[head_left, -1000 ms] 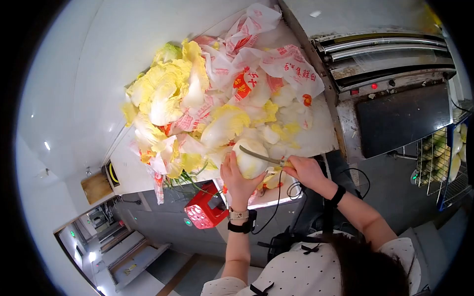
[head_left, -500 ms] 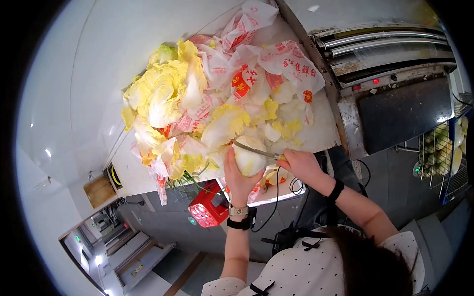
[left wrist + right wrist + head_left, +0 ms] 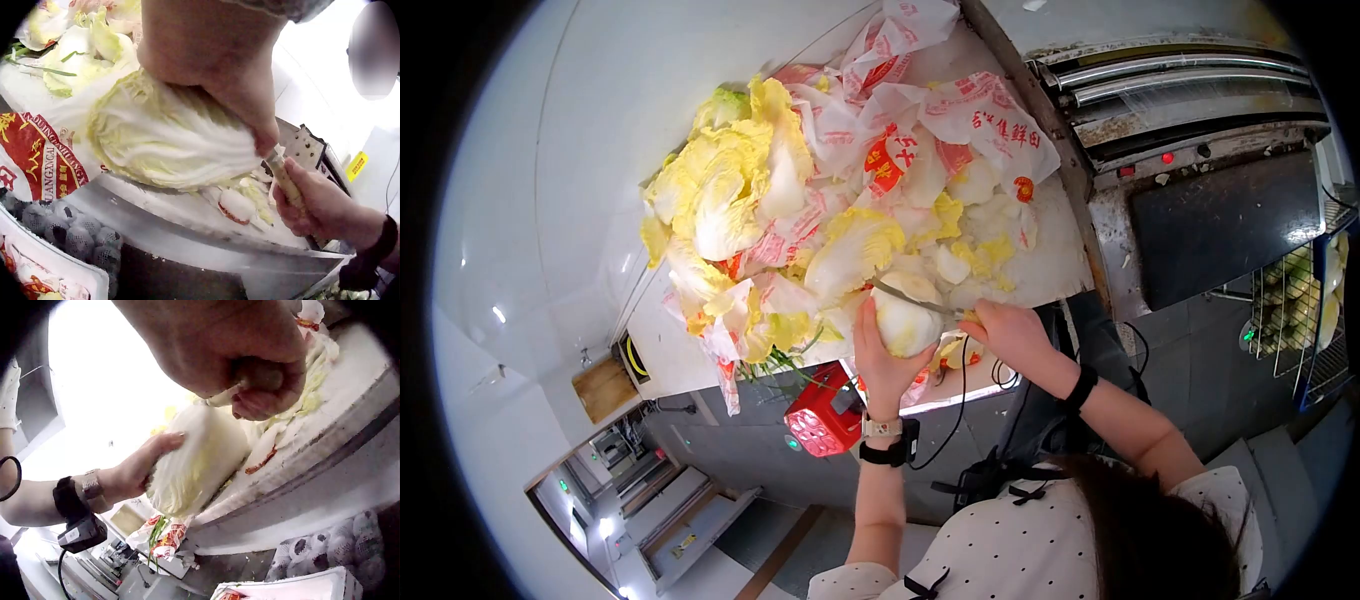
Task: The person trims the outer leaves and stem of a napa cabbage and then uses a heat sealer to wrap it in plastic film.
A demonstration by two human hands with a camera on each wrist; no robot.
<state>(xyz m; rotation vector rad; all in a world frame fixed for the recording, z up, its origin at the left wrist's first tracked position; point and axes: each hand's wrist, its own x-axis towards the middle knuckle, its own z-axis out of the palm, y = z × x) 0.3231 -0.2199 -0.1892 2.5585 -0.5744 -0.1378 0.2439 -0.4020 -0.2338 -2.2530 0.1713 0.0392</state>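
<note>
A pale cabbage head (image 3: 907, 318) (image 3: 175, 134) (image 3: 200, 456) lies at the table's near edge. The left hand (image 3: 884, 365) (image 3: 140, 465) grips its side, thumb and fingers spread around it. Curled round the light handle of a curved knife (image 3: 915, 300), the right hand (image 3: 1018, 340) (image 3: 312, 203) (image 3: 250, 356) stands at the right. The blade lies across the top of the cabbage in the head view; how deep it sits cannot be told. In the left wrist view the handle (image 3: 287, 186) shows at the cabbage's end.
Loose yellow leaves (image 3: 720, 185) and printed plastic bags (image 3: 1000, 135) cover much of the table (image 3: 1060, 250). Below its near edge are a red stool (image 3: 825, 415) and a white box (image 3: 300, 589) beside net-wrapped round items (image 3: 340, 547). A machine with a dark plate (image 3: 1225, 225) stands right.
The head view has shifted slightly. The right hand and knife have moved a little left against the cabbage, while the left hand keeps its hold.
</note>
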